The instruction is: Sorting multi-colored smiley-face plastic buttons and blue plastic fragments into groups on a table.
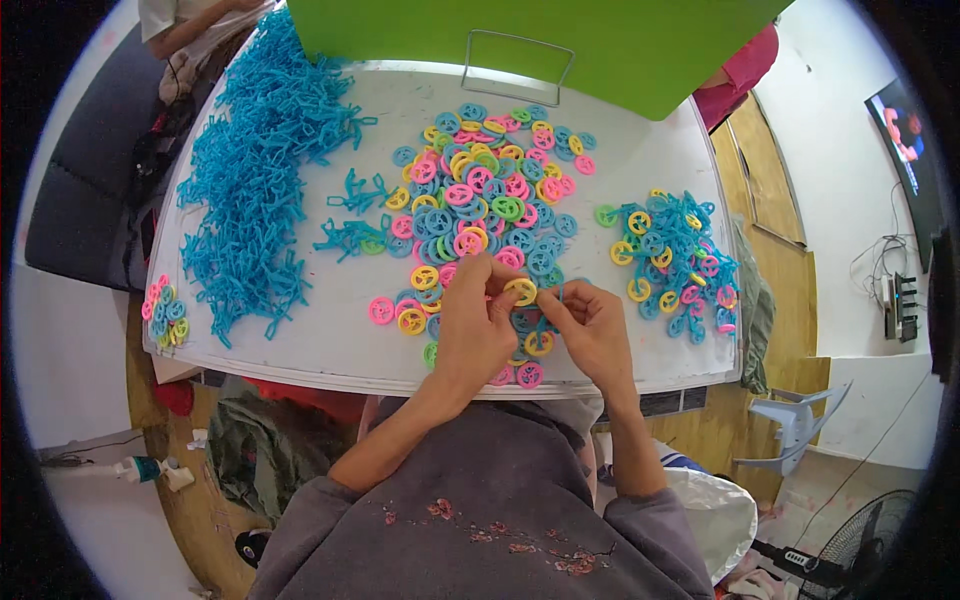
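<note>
Between the thumb and fingers of my left hand (478,318) is a small yellow plastic wheel (521,291) with spokes. My right hand (592,330) is pinched closed at the wheel's right side, on a small blue plastic link piece that is mostly hidden by the fingers. Both hands meet over the near edge of a big heap of wheels (480,190) in pink, yellow, blue and green. Left of that heap lies a large pile of blue link pieces (245,170), with a few small clumps (352,236) between the two. Wheels joined with blue pieces make a pile (675,260) at the right.
The white table (340,330) has a small group of wheels (166,315) at its left corner. A green board (540,40) with a wire handle stands at the back. Other people (740,75) are at the far side. A fan (870,540) and plastic chair (795,425) stand at right.
</note>
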A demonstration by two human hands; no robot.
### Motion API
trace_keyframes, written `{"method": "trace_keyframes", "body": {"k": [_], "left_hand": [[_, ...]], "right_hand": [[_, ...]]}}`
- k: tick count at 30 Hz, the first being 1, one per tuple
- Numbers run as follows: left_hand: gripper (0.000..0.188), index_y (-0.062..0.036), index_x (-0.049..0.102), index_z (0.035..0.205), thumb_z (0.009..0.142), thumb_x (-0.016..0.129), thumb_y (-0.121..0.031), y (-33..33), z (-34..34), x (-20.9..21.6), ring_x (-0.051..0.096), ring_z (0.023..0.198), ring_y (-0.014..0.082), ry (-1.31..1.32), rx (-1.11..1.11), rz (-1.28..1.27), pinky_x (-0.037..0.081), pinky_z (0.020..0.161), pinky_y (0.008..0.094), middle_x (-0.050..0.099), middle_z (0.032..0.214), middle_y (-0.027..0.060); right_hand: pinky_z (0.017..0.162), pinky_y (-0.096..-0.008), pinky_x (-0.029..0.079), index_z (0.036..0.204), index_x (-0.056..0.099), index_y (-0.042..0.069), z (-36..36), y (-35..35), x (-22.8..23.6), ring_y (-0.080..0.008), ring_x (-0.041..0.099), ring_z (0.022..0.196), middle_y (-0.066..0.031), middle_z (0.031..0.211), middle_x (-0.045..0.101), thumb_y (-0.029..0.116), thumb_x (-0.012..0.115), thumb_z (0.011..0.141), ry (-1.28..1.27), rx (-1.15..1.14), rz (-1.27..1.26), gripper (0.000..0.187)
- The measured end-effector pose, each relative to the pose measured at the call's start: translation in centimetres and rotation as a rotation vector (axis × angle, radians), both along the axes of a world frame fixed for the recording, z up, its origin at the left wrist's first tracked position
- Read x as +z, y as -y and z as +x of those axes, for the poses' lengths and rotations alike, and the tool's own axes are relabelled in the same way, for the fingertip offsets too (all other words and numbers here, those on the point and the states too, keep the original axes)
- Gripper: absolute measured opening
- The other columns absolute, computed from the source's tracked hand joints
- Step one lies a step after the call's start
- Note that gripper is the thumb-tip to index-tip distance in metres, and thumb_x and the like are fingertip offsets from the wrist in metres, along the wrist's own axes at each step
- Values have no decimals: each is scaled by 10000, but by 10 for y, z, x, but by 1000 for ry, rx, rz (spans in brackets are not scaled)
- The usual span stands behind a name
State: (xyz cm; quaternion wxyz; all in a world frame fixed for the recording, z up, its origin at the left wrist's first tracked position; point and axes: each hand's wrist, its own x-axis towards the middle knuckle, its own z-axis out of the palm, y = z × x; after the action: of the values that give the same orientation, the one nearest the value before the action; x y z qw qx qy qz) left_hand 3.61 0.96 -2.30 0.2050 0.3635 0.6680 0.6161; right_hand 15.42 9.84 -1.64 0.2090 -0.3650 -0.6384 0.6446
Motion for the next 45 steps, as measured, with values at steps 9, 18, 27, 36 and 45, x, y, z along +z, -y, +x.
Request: {"method": "trace_keyframes", "body": {"k": [9,18,27,36,45], "left_hand": [[103,10,546,890,820,576,79,2,4,7,617,759,202,-190,29,-15,508,669,324,581,834,101],[95,13,538,979,888,559,25,8,-5,8,631,892,150,340,-101,50,537,799,299,628,921,87],[144,3,541,874,794,576,118,4,-3,-2,636,749,166,167,-38,51,504,680,276,618,856,100],[155,1,519,896,809,550,125,-3,-15,-1,604,773,144,372,-174,-82,500,673,274,580,825,64],[196,-11,599,986,812,586,77,-2,-1,4,611,784,156,-28,-27,12,508,652,270,580,923,76]], "right_hand": [[549,-206,442,918,688,-44,1,-1,9,-63,593,652,-54,736,679,131,665,860,-16,-51,45,186],[569,-209,463,945,687,-43,-5,7,10,-73,607,667,-69,747,685,135,667,860,4,-119,126,198],[566,-219,469,950,682,-48,-5,12,8,-76,601,660,-66,734,677,146,662,866,7,-115,157,212],[580,-218,462,931,685,-43,-3,9,9,-68,598,661,-58,724,673,165,638,881,45,-85,164,218],[606,-216,474,1007,658,-44,-2,0,5,-89,620,712,-88,792,680,130,645,879,-100,-41,-89,216]]}}
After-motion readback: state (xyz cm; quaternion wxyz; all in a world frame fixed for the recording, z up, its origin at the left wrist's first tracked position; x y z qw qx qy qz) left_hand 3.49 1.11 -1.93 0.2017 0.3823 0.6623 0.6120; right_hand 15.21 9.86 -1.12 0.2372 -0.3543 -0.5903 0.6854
